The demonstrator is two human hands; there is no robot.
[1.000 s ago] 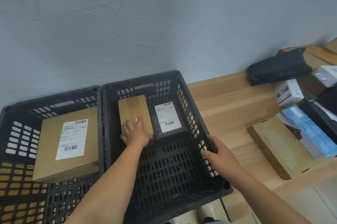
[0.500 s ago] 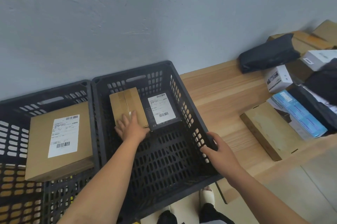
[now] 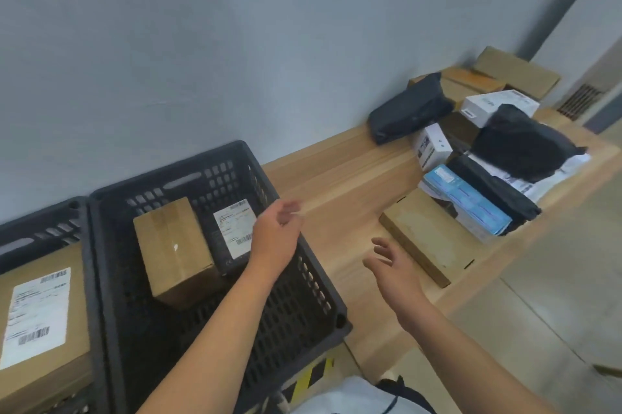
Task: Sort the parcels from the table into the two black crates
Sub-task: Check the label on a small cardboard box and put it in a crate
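Head camera: I count three parcels already sorted. A wide flat cardboard parcel with a white label (image 3: 37, 312) lies in the left black slatted crate (image 3: 40, 225). In the right black slatted crate (image 3: 168, 171), a taped brown cardboard box (image 3: 171, 245) sits at the far end, just beside a dark flat parcel with a white label (image 3: 235, 228).

Both hands are empty. The left hand (image 3: 279, 228) hangs above the right crate's right rim. Its fingers look loosely curled round nothing, though the tips are blurred, so I hold that lightly. The right hand (image 3: 392, 265) is spread open over the wooden tabletop (image 3: 336, 177), near a flat brown cardboard parcel (image 3: 424, 238) at the near edge, and I see no contact.

Most of the work remains, as I judge it. Toward the tabletop's right end a heap waits:
- a blue-and-white carton (image 3: 468, 201)
- a small white box (image 3: 432, 144)
- a larger white box (image 3: 498, 105)
- a long black plastic mailer (image 3: 409, 108) by the wall
- a crumpled black plastic bag (image 3: 521, 144)
- plain cardboard boxes (image 3: 515, 71) in the far corner

I reckon the flat brown parcel is the next pick.
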